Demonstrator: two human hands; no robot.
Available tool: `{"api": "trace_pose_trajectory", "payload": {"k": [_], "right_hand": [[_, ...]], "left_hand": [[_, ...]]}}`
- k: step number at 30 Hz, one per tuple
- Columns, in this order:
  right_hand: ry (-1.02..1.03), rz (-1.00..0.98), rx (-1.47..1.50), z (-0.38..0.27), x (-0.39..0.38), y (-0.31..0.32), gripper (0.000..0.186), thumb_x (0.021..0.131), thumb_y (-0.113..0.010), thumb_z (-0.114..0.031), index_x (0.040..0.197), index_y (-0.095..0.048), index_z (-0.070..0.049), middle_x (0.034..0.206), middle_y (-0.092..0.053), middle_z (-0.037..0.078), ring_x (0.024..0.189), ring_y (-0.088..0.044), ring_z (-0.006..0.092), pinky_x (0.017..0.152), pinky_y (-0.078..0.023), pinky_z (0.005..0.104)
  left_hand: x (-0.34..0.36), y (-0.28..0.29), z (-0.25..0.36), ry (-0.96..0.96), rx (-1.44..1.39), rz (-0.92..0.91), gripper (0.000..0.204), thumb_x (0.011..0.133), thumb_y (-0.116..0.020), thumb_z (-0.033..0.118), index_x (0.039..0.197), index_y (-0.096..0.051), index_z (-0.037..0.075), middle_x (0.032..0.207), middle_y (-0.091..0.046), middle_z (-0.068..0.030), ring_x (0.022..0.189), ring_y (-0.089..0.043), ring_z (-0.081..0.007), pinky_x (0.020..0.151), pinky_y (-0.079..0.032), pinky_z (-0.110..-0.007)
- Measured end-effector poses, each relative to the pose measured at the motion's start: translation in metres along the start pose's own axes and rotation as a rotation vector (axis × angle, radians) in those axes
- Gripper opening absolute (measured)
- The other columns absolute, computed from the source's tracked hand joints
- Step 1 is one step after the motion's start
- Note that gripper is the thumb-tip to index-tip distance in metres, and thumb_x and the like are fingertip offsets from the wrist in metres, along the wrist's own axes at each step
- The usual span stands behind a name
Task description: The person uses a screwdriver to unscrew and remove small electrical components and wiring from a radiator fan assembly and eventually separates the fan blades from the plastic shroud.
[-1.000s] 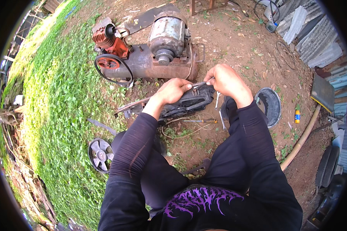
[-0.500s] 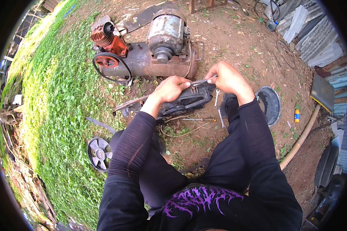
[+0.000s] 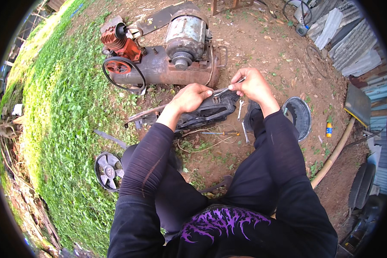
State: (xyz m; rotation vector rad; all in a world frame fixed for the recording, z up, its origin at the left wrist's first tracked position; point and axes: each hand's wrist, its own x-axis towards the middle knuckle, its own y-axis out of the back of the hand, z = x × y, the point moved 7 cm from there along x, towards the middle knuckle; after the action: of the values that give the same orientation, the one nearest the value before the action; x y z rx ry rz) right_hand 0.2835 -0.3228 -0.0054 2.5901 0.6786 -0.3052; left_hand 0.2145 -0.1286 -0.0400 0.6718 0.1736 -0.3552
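Observation:
A battered black frame-like part point(image 3: 202, 116) lies on the ground in front of me, with a long thin strip along its far edge. My left hand point(image 3: 190, 98) is closed on that far edge, thumb on top. To its right, my right hand point(image 3: 253, 87) pinches a thin metal tool point(image 3: 224, 90), whose end reaches the edge beside my left thumb. The tool's exact kind is hard to make out. Two wrenches point(image 3: 240, 110) point(image 3: 245, 133) lie just right of the part. Nearer to me are a screwdriver point(image 3: 221, 133) with a yellow handle and a loop of pale cord point(image 3: 202, 149).
Beyond my hands stands an air compressor with a rusty tank point(image 3: 159, 71), a red pump head point(image 3: 121, 45) and a motor point(image 3: 185, 36). A black bucket point(image 3: 304, 118) and a yellow bottle point(image 3: 329, 130) sit right, near a wooden pole point(image 3: 335, 157). A fan point(image 3: 109, 172) lies left on the grass.
My right hand has shifted slightly left, and its fingers have changed position on the thin metal tool. My left hand stays on the frame's edge.

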Motion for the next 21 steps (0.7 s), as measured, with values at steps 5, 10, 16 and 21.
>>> {"api": "trace_pose_trajectory", "payload": {"k": [5, 10, 16, 21], "right_hand": [[0.001, 0.295, 0.528, 0.013, -0.001, -0.017, 0.020, 0.104, -0.065, -0.022, 0.104, -0.064, -0.002, 0.079, -0.067, 0.003, 0.059, -0.053, 0.0078, 0.056, -0.044, 0.0251], [0.243, 0.350, 0.930, 0.010, 0.017, -0.035, 0.038, 0.112, -0.047, -0.038, 0.086, -0.050, -0.010, 0.065, -0.045, -0.002, 0.058, -0.037, 0.0105, 0.061, -0.032, 0.0276], [0.339, 0.179, 1.221, -0.015, 0.019, -0.059, 0.043, 0.112, -0.044, -0.037, 0.077, -0.041, -0.012, 0.058, -0.033, -0.004, 0.051, -0.031, 0.0126, 0.053, -0.028, 0.0304], [0.426, 0.038, 1.105, -0.025, 0.018, -0.070, 0.045, 0.111, -0.047, -0.033, 0.072, -0.041, -0.011, 0.060, -0.033, -0.005, 0.051, -0.029, 0.0093, 0.049, -0.025, 0.0288]], "left_hand": [[0.003, 0.001, -0.002, 0.019, 0.033, 0.015, 0.034, 0.104, -0.058, 0.029, 0.119, -0.072, 0.001, 0.101, -0.076, -0.0181, 0.093, -0.071, -0.0252, 0.089, -0.052, -0.039], [0.003, -0.007, -0.002, -0.016, 0.036, -0.019, 0.034, 0.104, -0.057, 0.027, 0.119, -0.072, 0.001, 0.105, -0.075, -0.0212, 0.098, -0.072, -0.0328, 0.092, -0.052, -0.042], [-0.001, -0.007, -0.001, -0.037, 0.114, 0.045, 0.033, 0.102, -0.057, 0.033, 0.114, -0.075, 0.008, 0.108, -0.072, -0.0235, 0.108, -0.066, -0.0430, 0.094, -0.050, -0.050], [-0.002, -0.004, 0.003, -0.017, 0.143, 0.052, 0.032, 0.102, -0.058, 0.027, 0.112, -0.072, 0.000, 0.104, -0.071, -0.0263, 0.105, -0.066, -0.0442, 0.091, -0.050, -0.048]]}}
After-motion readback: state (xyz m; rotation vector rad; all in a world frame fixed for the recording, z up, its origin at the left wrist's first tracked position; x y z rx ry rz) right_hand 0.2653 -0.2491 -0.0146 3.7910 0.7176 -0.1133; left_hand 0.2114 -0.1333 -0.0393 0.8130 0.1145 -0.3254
